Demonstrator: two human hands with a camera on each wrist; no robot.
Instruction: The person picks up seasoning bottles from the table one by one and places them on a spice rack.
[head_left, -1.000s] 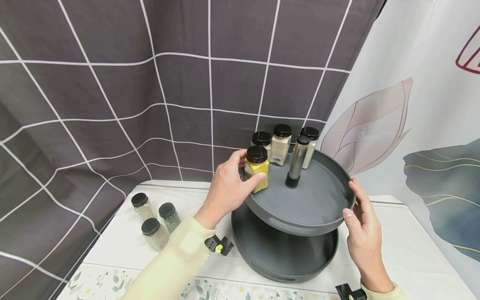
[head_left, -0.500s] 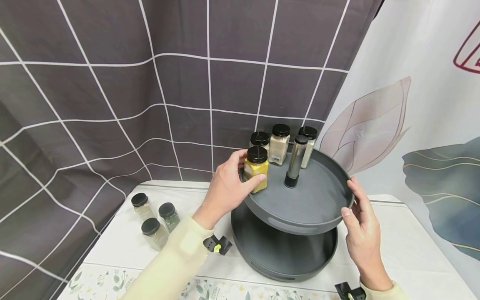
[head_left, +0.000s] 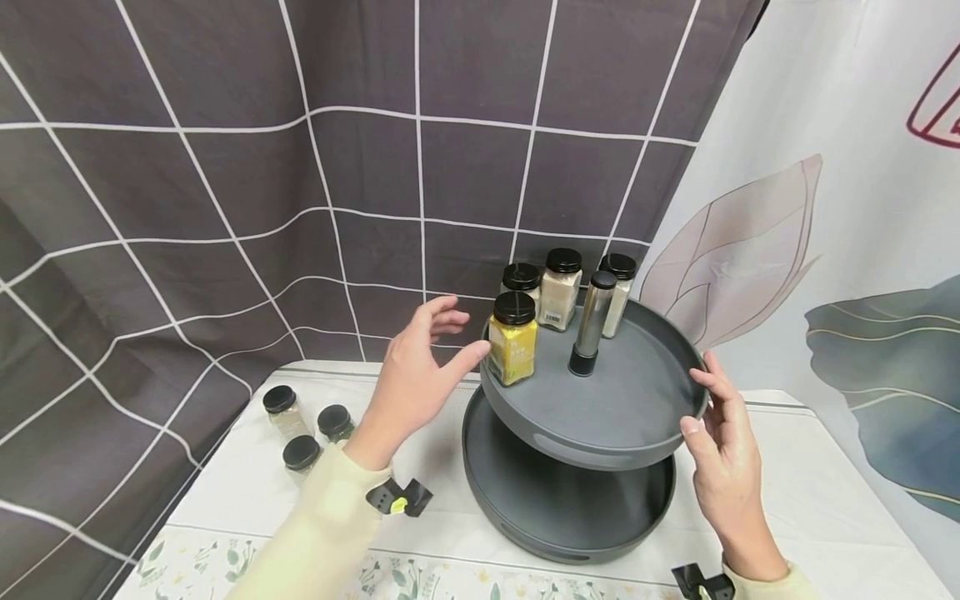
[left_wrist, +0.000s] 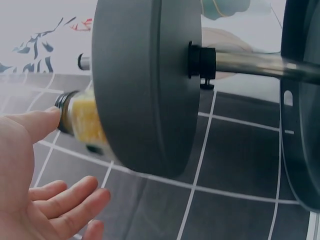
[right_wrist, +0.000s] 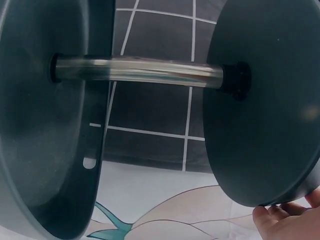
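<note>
A two-tier round spice rack has a dark grey upper tray [head_left: 622,408] and a lower tray [head_left: 570,542], joined by a metal post [right_wrist: 145,71]. On the upper tray's left edge stands a square jar of yellow spice [head_left: 513,346] with a black lid. My left hand [head_left: 412,375] is just left of this jar, its fingers spread and holding nothing; in the left wrist view its thumb overlaps the lid. My right hand [head_left: 727,467] holds the upper tray's right rim between thumb and fingers, the thumb low on the edge.
Behind the yellow jar, several black-lidded jars, including a pale one [head_left: 559,292], stand on the upper tray around the central handle [head_left: 592,325]. Three more jars, one a clear jar [head_left: 283,412], stand at the table's left. A dark grid-patterned curtain [head_left: 360,167] hangs behind.
My left hand has let go of the yellow jar and moved back to the left, with its fingers opened. The jar stays on the upper tray; my right hand keeps its place on the rim.
</note>
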